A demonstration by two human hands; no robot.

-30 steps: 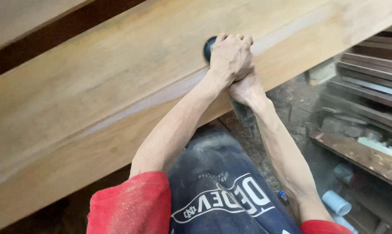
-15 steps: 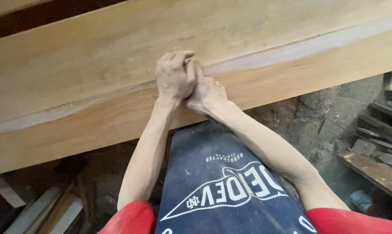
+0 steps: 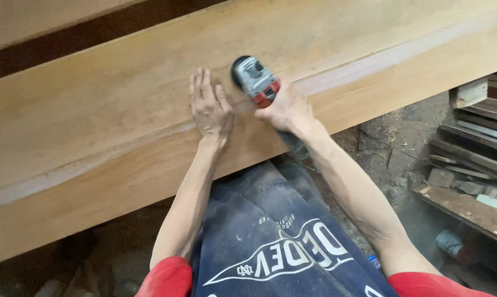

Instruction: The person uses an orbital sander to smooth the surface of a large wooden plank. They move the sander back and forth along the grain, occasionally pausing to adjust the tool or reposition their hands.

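A long, thick wooden slab runs across the view from lower left to upper right, with a pale rounded edge along its middle. My left hand lies flat on its top face, fingers together and stretched out. Just to the right, my right hand grips the body of a grey and red angle grinder. The grinder's dark round disc rests on the slab near the pale edge. Its rear end pokes out below my right wrist.
A second pale board lies beyond a dark gap at the top left. To the right stand stacked timber strips and a plank with scraps. The dirt floor lies below. My dark apron covers my lap.
My left hand has come off the grinder and now lies flat on the slab. The grinder, hidden under both hands before, is now in plain sight in my right hand alone.
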